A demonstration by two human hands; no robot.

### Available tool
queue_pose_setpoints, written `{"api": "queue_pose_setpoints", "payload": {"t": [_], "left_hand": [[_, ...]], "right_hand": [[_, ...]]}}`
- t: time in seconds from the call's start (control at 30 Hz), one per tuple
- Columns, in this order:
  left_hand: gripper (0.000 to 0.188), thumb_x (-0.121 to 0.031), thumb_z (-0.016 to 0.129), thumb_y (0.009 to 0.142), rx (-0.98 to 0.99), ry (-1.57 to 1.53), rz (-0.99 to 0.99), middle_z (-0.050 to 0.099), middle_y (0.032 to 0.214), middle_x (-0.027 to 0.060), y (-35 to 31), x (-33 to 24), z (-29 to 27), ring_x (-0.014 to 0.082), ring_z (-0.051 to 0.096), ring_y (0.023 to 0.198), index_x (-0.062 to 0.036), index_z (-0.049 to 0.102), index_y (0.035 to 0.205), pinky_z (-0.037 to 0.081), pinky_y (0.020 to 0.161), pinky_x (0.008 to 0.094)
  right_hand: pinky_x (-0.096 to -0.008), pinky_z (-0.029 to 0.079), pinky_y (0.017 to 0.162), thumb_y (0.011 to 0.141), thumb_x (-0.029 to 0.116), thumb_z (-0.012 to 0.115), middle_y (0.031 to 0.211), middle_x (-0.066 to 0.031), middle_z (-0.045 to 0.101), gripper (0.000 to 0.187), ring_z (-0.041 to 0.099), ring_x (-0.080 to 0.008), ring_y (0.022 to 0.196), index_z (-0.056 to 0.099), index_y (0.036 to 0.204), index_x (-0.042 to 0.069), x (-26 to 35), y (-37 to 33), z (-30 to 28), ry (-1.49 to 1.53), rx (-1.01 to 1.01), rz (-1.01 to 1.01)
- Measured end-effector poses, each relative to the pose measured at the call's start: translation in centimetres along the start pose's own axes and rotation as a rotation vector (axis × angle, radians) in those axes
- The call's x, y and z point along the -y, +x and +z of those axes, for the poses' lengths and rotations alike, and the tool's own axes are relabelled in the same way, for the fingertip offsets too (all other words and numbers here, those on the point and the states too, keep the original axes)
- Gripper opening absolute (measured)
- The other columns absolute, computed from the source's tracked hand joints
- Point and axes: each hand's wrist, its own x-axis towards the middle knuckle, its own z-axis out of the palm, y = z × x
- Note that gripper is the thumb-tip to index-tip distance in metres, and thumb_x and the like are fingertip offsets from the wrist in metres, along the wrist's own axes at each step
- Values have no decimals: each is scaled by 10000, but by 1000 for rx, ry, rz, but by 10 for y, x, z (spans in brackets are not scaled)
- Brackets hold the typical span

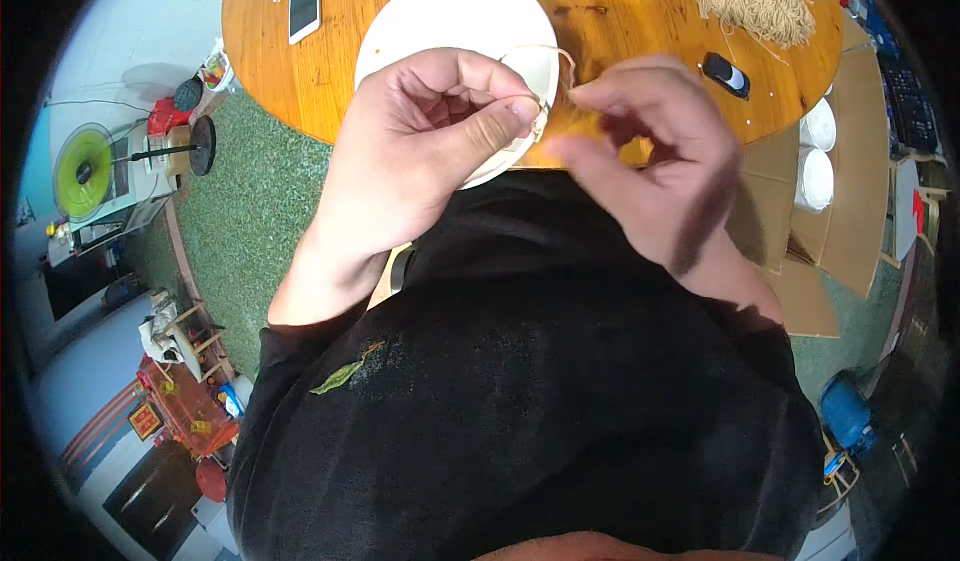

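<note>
Fingers (497,128) pinch yarn (541,121); black object (720,69) bears white patch (738,81).

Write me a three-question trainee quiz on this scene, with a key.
1. True or false: the phone lies left of the white disc.
2. Which hand pinches the string: A) left, B) right, C) neither?
3. Fill in: the beige yarn lies on a ___ table.

Key:
1. True.
2. A, the left hand.
3. Wooden.
</note>
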Motion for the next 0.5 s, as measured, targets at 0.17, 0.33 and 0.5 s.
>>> {"api": "queue_pose_setpoints", "payload": {"t": [0.17,0.33,0.5], "left_hand": [[99,-22,753,1028,25,-2,81,785,1003,56,3,5,5,91,728,926,39,745,1106,591,871,238],[126,-19,747,1032,1,44,104,788,1008,60,4,5,12,93,729,922,45,744,1140,591,867,237],[179,-8,755,1010,-39,17,-49,791,1032,74,9,-2,11,111,729,948,47,761,1180,591,883,250]], "right_hand": [[-226,573,662,846,36,923,966,-49,734,237,720,-103,810,761,1017,5,-3,-12,12,15,-5,90],[-229,565,655,906,-52,815,1017,-79,699,163,692,-96,783,723,1032,-6,-11,-16,18,260,-49,176],[-233,550,645,907,-83,774,1064,-97,657,173,662,-83,819,688,1036,-4,-21,-23,22,389,-104,133]]}}
